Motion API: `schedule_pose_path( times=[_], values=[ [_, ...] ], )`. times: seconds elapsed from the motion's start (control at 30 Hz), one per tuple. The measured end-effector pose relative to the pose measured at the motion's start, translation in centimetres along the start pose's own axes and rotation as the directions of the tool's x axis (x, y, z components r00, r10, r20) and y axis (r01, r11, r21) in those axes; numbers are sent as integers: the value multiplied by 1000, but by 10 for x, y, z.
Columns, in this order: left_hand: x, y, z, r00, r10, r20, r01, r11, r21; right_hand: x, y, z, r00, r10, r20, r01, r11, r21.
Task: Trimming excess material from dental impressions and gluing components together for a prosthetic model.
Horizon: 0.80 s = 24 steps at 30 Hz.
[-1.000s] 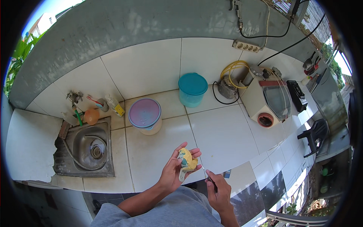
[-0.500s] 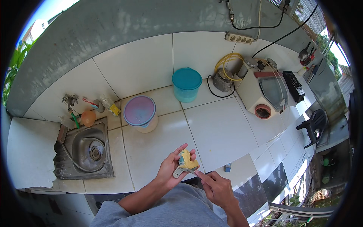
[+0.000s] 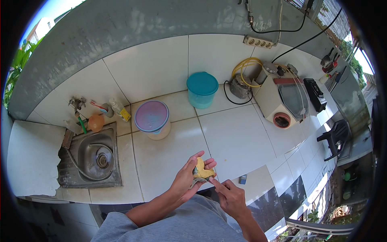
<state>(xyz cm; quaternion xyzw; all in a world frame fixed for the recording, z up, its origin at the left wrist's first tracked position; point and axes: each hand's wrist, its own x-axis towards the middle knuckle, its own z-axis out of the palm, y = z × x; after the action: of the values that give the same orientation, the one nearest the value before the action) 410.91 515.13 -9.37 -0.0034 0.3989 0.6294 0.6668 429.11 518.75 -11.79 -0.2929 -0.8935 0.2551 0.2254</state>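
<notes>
In my left hand [image 3: 184, 178] rests a metal dental impression tray [image 3: 196, 181], its handle pointing back toward my body. A lumpy yellow plaster-like mass [image 3: 202, 168] fills it, with a trace of blue-green at its edge. My fingers curl up around its far side. My right hand [image 3: 234, 198] is closed, its index finger stretched toward the near right edge of the tray. A thin tool may lie under that finger, but it is too small to make out. Both hands are above the front edge of the white tiled counter [image 3: 173, 171].
A lidded tub with a purple top [image 3: 151, 116] and a teal bucket [image 3: 202, 90] stand behind my hands. To the left is a metal sink [image 3: 117, 169]; at the right, a boxy machine with a window [image 3: 266, 103]. A small blue box [image 3: 242, 179] lies right of my hands.
My left hand has turned the tray slightly, so less of the blue-green and the handle shows. My right fingertip stays at the tray's edge. The whole view has shifted a little.
</notes>
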Motion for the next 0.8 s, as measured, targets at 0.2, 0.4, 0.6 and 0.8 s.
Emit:
schedule_pose_path(
  times=[0.2, 0.4, 0.6, 0.8],
  values=[
    [3, -4, 2, 1000, 9, -1, -9, 999, -36, -8, -12, 16, 978, 157, -134, -136, 979, 152],
    [8, -6, 0, 1000, 3, -6, -3, 998, -57, -12, -22, 25, 951, 262, -167, -215, 943, 255],
    [18, -15, -14, 987, 153, -43, -153, 988, 0, -16, -16, 17, 957, 288, -16, -269, 912, 309],
    [29, -19, -32, 833, 514, 202, -547, 819, 172, -12, -26, -14, 965, 258, -51, -236, 935, 265]
  ],
)
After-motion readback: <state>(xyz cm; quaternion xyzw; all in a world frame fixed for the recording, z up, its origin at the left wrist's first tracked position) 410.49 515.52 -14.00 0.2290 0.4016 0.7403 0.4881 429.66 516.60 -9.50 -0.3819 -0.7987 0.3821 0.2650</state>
